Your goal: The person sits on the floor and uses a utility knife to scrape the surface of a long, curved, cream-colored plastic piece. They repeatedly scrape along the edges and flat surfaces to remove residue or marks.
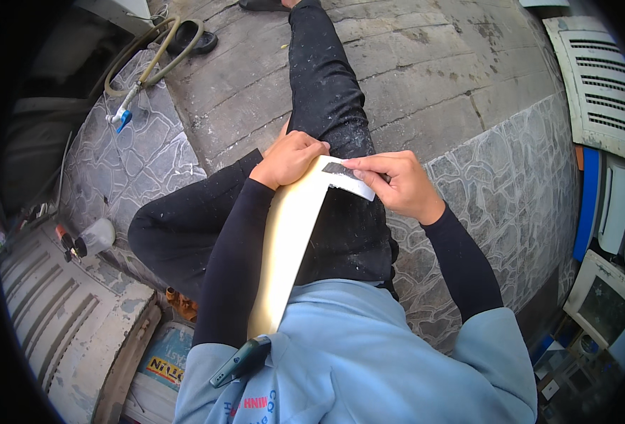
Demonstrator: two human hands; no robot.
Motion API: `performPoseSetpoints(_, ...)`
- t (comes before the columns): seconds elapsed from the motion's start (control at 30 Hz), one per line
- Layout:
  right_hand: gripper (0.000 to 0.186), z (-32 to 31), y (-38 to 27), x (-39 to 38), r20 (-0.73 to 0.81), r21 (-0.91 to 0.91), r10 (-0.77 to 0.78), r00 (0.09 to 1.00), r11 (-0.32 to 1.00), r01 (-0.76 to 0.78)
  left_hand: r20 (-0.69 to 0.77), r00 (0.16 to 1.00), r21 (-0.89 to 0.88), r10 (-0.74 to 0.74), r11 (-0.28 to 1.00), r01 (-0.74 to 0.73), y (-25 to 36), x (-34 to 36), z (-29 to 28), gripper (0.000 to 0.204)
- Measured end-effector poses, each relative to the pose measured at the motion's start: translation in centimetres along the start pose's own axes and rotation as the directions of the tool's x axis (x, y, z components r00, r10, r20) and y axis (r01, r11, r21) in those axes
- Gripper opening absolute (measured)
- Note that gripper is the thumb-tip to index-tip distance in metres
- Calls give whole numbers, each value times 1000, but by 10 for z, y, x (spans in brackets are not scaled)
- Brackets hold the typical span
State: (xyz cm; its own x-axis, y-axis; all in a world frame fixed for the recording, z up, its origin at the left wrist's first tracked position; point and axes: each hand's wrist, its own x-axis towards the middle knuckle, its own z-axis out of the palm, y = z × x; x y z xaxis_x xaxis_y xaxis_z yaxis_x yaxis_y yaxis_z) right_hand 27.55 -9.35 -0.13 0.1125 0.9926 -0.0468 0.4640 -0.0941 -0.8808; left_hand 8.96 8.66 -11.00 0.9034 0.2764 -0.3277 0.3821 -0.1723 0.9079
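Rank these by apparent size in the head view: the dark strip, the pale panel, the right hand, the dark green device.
1. Pale panel
2. Right hand
3. Dark green device
4. Dark strip, partly hidden by that hand

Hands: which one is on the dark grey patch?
The right hand: its fingertips are on the dark grey patch, at the pale board's far end. The left hand is at the board's left edge instead.
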Motion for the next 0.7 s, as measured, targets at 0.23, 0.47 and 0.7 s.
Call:
performPoseSetpoints(0.23,21,2,0,-6,-46,3,0,999,1000,0,15,1000,6,-19,1000,19,7,-2,0,46)
performPoseSetpoints(0.47,23,-4,-1,-1,-17,-26,0,1000,1000,-1,-1,1000,17,-13,1000,13,8,1,-3,45)
performPoseSetpoints(0.7,21,1,-7,-3,-56,-38,-51,997,998,49,39,998,-4,-49,999,49,9,-4,-2,44)
